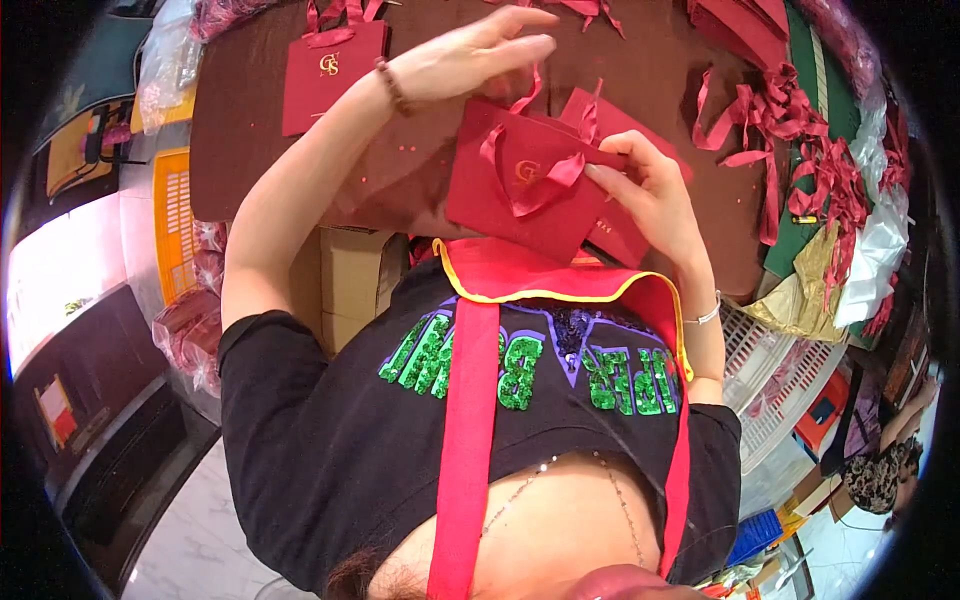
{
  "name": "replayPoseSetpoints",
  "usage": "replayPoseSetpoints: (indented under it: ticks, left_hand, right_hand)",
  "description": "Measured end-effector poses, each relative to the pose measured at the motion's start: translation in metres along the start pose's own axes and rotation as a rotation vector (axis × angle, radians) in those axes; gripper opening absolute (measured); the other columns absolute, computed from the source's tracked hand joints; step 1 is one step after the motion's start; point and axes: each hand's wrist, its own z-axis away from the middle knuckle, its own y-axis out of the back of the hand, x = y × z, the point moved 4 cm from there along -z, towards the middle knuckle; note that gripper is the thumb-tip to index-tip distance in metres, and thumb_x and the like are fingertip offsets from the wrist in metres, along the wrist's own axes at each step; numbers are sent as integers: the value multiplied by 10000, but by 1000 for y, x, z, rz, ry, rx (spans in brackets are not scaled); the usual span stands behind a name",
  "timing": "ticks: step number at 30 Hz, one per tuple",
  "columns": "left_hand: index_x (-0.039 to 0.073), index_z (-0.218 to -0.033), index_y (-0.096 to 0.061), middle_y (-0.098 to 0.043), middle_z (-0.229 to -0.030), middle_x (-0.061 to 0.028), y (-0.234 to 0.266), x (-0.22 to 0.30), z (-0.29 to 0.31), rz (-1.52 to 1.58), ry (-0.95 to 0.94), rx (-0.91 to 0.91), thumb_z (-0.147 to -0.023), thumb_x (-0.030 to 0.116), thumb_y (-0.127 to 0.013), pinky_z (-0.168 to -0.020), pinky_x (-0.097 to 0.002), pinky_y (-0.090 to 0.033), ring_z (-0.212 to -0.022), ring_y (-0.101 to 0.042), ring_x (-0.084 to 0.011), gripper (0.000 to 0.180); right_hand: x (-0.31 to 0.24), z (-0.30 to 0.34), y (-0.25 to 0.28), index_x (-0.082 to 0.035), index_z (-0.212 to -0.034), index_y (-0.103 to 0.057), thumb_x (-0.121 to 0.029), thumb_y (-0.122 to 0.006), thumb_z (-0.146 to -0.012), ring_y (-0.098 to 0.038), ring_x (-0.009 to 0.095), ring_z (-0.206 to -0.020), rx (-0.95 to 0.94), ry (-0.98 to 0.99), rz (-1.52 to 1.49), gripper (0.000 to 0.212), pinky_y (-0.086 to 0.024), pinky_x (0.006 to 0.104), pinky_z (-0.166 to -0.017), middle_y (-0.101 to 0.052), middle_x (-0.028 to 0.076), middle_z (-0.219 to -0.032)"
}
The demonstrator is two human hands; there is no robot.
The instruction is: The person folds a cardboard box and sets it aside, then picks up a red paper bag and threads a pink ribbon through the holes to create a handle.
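Note:
A small dark-red paper gift bag (475,190) with a ribbon handle and a gold print lies tilted in front of my chest at the near table edge. My right hand (655,190) pinches its upper right corner between thumb and fingers. Another red bag (625,235) lies partly under it, mostly hidden. Beyond the bag, my left hand (480,58) is raised over the table, fingers stretched out and apart, with nothing seen in it. A loop of red ribbon (527,92) stands up just below that hand.
The brown table (370,190) also bears another red gift bag (305,85) at the far left. A tangle of cut red ribbons (765,120) lies at right, near a stack of flat red pieces (740,30). A yellow crate (173,220) stands left, a cardboard box (350,270) below the table edge.

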Motion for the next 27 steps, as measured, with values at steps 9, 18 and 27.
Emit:
replayPoseSetpoints:
  ticks: [9, 18, 27]
  left_hand:
    - [29, -903, -632, -581, -708, 49, -50, 10, -31, -80, 31, -493, -907, 249, -534, -505, -182, -323, -573, -406, -4, 240]
    - [49, -835, -652, -537, -637, 19, -14, -2, -58, -145, 17, -52, -875, 372, -569, -498, -231, -362, -549, -436, -57, 335]
    - [83, -1168, -469, -594, -785, -43, 4, -3, -51, 435, 27, -120, -888, 381, -562, -594, -223, -417, -696, -538, -110, 420]
  right_hand:
    - [2, 1, -1, -19, -972, -531, -41, -632, -832, -485, 21, -715, -13, 35, 44, 174, -415, 186, -612, -531, -32, -806]
    - [13, 2, -20, -57, -1037, -390, 8, -652, -790, -544, 49, -701, -52, 36, 116, 366, -451, 192, -547, -580, 34, -884]
    - [16, 6, -21, -87, -1092, -340, 119, -604, -777, -579, 136, -933, -55, 107, -490, 459, -524, 258, -745, -531, 87, -1043]
